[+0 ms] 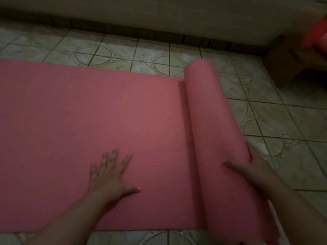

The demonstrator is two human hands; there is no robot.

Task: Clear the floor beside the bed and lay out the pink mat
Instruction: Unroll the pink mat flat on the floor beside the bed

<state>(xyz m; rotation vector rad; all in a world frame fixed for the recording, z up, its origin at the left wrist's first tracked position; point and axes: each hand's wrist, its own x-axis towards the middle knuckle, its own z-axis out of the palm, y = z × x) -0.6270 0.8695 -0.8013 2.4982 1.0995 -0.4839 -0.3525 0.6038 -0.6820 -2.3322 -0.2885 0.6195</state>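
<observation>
Both your hands are on the pink mat (109, 110), most of which lies flat on the tiled floor (292, 121). Your left hand (110, 172) presses flat at 6 o'clock, fingers spread. Your right hand (247, 167), at 4 o'clock, grips the still-rolled part (212, 121), thumb on top.

A home bedroom, dimly lit; the floor (276, 119) is laid with pale patterned tiles bearing circular motifs; along the top of the frame runs the low side of a bed (159, 16) with a dark base strip; at upper right a wooden leg (281, 59) and something red (316, 32).
</observation>
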